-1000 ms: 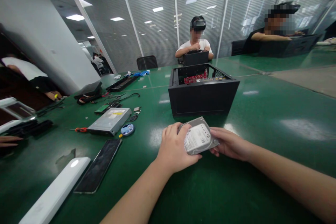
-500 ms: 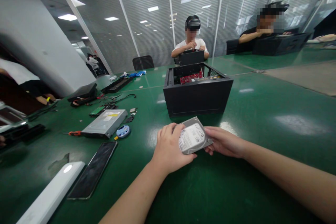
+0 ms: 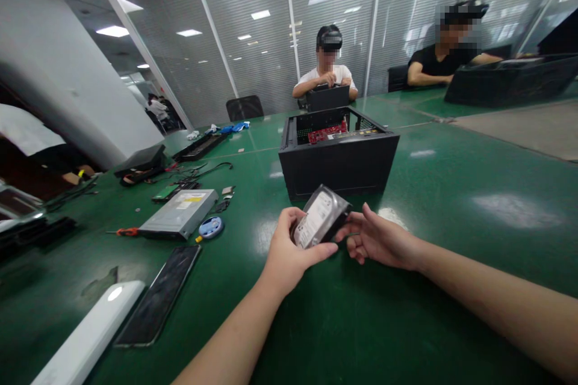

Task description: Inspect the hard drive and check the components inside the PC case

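Observation:
A silver hard drive with a white label is held tilted above the table, its label side towards me. My left hand is closed around its left and lower edges, thumb along the near side. At the drive's right edge is my right hand, thumb raised and apart from its loosely curled fingers. Whether those fingertips touch the drive I cannot tell. Just beyond the drive stands a black computer case, open at the top, with a red circuit board inside.
On the left of the green table lie an optical drive, a screwdriver, a round blue object, a smartphone and a long white object. Cables and parts lie farther back. Two people sit across with dark cases.
The hard drive has tilted up in my left hand and shifted slightly left. My right hand has loosened from its right side, thumb lifting away. The person at far right has lowered an arm.

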A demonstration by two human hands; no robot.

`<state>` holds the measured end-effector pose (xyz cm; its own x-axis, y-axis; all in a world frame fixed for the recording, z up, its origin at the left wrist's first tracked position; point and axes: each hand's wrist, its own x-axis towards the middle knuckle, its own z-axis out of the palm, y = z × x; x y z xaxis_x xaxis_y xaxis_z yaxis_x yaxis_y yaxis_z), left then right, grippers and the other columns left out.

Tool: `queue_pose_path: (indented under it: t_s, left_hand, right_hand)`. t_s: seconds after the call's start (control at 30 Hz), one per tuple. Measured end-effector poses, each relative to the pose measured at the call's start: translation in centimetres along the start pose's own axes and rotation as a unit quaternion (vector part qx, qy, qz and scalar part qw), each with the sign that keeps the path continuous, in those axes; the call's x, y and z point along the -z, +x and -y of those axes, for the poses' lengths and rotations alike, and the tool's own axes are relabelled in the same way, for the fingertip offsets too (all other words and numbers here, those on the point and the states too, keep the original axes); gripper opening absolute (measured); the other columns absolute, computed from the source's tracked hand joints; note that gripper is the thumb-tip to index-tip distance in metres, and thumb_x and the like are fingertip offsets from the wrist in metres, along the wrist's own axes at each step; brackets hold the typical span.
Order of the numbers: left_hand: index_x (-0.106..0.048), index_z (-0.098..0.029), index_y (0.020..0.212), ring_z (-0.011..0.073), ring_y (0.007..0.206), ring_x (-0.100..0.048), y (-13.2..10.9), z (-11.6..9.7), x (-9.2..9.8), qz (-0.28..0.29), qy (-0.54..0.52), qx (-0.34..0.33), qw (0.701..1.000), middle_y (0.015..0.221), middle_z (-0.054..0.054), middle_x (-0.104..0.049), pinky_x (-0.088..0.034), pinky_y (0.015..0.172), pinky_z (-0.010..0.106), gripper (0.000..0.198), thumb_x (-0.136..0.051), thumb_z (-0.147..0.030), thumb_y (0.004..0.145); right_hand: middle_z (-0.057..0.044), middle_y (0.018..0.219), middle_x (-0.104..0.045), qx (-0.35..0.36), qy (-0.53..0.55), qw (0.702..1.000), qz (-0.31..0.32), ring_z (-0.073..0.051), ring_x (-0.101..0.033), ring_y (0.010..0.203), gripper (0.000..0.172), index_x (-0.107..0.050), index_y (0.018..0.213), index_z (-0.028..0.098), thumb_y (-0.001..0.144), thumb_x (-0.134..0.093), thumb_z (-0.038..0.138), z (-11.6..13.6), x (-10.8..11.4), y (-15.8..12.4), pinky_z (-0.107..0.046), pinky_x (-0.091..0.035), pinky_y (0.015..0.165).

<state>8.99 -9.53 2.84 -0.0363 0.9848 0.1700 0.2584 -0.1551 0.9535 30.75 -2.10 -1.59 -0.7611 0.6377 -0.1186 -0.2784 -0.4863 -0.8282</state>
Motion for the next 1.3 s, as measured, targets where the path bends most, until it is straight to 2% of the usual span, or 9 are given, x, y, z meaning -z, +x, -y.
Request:
queue_pose_path:
  t_s: [0.07, 0.13, 0.2, 0.3, 0.47, 0.73, 0.93, 1.13, 1.3]
  left_hand:
    - [-0.05, -0.022, 0.118, 0.0286, 0.106, -0.061, -0.1, -0.3, 0.0, 0.034, -0.219, 0.057, 0.974, 0.113, 0.01, -0.065, -0.046, 0.091, 0.043, 0.062, -0.072, -0.055, 0.07]
    - [-0.053, -0.018, 0.123, 0.0332, 0.115, -0.059, -0.1, -0.7, 0.1, 0.081, -0.373, 0.11, 0.918, 0.12, 0.015, -0.064, -0.045, 0.096, 0.048, 0.071, -0.055, -0.071, 0.076]
    - [-0.055, -0.014, 0.126, 0.0365, 0.12, -0.057, -0.2, -1.0, 0.3, 0.118, -0.454, 0.148, 0.871, 0.126, 0.018, -0.062, -0.043, 0.1, 0.051, 0.088, -0.039, -0.083, 0.074]
    - [-0.054, -0.015, 0.13, 0.034, 0.124, -0.055, -0.2, -0.8, 0.7, 0.123, -0.504, 0.162, 0.839, 0.132, 0.017, -0.061, -0.04, 0.106, 0.049, 0.094, -0.035, -0.087, 0.073]
    - [-0.049, -0.015, 0.136, 0.0319, 0.124, -0.056, 0.2, 0.4, 1.2, 0.114, -0.509, 0.168, 0.837, 0.136, 0.016, -0.058, -0.042, 0.105, 0.046, 0.096, -0.035, -0.086, 0.073]
    - [-0.056, -0.015, 0.128, 0.0345, 0.112, -0.061, -0.1, 0.1, 1.1, 0.118, -0.465, 0.146, 0.865, 0.126, 0.019, -0.063, -0.043, 0.1, 0.052, 0.1, -0.031, -0.091, 0.068]
    - [-0.06, -0.016, 0.122, 0.0367, 0.109, -0.062, -0.6, -0.5, 0.8, 0.152, -0.47, 0.169, 0.853, 0.12, 0.018, -0.065, -0.042, 0.101, 0.057, 0.102, -0.029, -0.094, 0.064]
    - [-0.061, -0.016, 0.12, 0.0414, 0.115, -0.06, -0.9, -0.2, 0.7, 0.181, -0.453, 0.186, 0.853, 0.115, 0.019, -0.067, -0.038, 0.102, 0.062, 0.106, -0.028, -0.097, 0.059]
    - [-0.06, -0.014, 0.123, 0.0407, 0.114, -0.061, -1.1, 0.2, 0.9, 0.193, -0.465, 0.205, 0.84, 0.115, 0.019, -0.069, -0.036, 0.105, 0.061, 0.107, -0.035, -0.095, 0.058]
  right_hand:
    - [-0.009, 0.099, -0.064, 0.004, -0.002, 1.0, 0.007, -0.016, -0.062, 0.069, 0.06, -0.053, 0.12, 0.019, 0.093, -0.034, 0.069, 0.1, 0.0, 0.0, -0.027, -0.046, 0.056]
    - [-0.01, 0.101, -0.064, 0.002, -0.01, 1.0, 0.013, -0.016, -0.062, 0.069, 0.062, -0.053, 0.122, 0.018, 0.093, -0.033, 0.069, 0.1, 0.0, 0.1, -0.027, -0.046, 0.056]
    - [-0.011, 0.102, -0.063, 0.001, -0.014, 1.0, 0.016, -0.017, -0.062, 0.069, 0.063, -0.052, 0.123, 0.017, 0.094, -0.032, 0.069, 0.1, 0.0, 0.2, -0.028, -0.046, 0.056]
    - [-0.011, 0.101, -0.064, 0.0, -0.013, 1.0, 0.016, -0.016, -0.062, 0.069, 0.063, -0.051, 0.124, 0.017, 0.094, -0.031, 0.068, 0.1, 0.0, 0.3, -0.028, -0.047, 0.057]
    - [-0.01, 0.098, -0.065, 0.0, -0.017, 1.0, 0.018, -0.016, -0.063, 0.069, 0.062, -0.052, 0.123, 0.016, 0.095, -0.03, 0.067, 0.0, 0.2, 0.2, -0.027, -0.047, 0.057]
    - [-0.011, 0.091, -0.067, -0.016, -0.034, 0.999, 0.033, -0.016, -0.063, 0.069, 0.063, -0.058, 0.114, 0.014, 0.096, -0.028, 0.067, 0.1, 0.1, 0.2, -0.028, -0.047, 0.06]
    - [-0.01, 0.092, -0.067, -0.019, -0.041, 0.998, 0.038, -0.016, -0.063, 0.07, 0.062, -0.061, 0.108, 0.015, 0.096, -0.029, 0.067, 0.1, 0.1, 0.1, -0.028, -0.047, 0.061]
    - [-0.013, 0.093, -0.068, -0.021, -0.05, 0.997, 0.049, -0.016, -0.063, 0.071, 0.065, -0.061, 0.105, 0.012, 0.095, -0.028, 0.068, 0.2, 0.1, 0.2, -0.027, -0.046, 0.061]
    - [-0.012, 0.091, -0.067, -0.017, -0.045, 0.998, 0.049, -0.017, -0.063, 0.071, 0.065, -0.061, 0.107, 0.012, 0.095, -0.029, 0.068, -0.1, 0.2, 0.2, -0.028, -0.046, 0.061]
